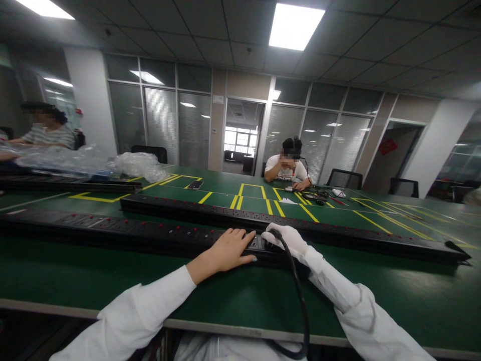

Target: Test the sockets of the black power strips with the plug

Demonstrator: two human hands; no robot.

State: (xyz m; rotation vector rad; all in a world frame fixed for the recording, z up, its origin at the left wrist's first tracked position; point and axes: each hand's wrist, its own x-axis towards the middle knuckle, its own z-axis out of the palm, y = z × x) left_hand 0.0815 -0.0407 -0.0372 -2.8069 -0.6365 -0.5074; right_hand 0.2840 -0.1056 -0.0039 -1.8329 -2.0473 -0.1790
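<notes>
A long black power strip [150, 231] with a row of sockets and small red dots lies across the green table in front of me. My left hand [229, 249], bare, lies on top near its right end, fingers stretched out and thumb apart at the front side. Just right of it, my right hand [287, 240], in a white glove, is closed around the end of a thick black power cable [296, 281], at the strip's right end. The cable loops down over the table edge toward my lap. Its plug is hidden by the glove, so whether it sits in a socket cannot be told.
A second long black power strip [353, 230] lies just behind the first. Clear plastic wrap [139, 164] is heaped at the left. A phone [195, 185] and yellow tape lines mark the table [210, 311]. Across it sits a person [287, 168] beside cables [317, 196]; another person [48, 133] is far left.
</notes>
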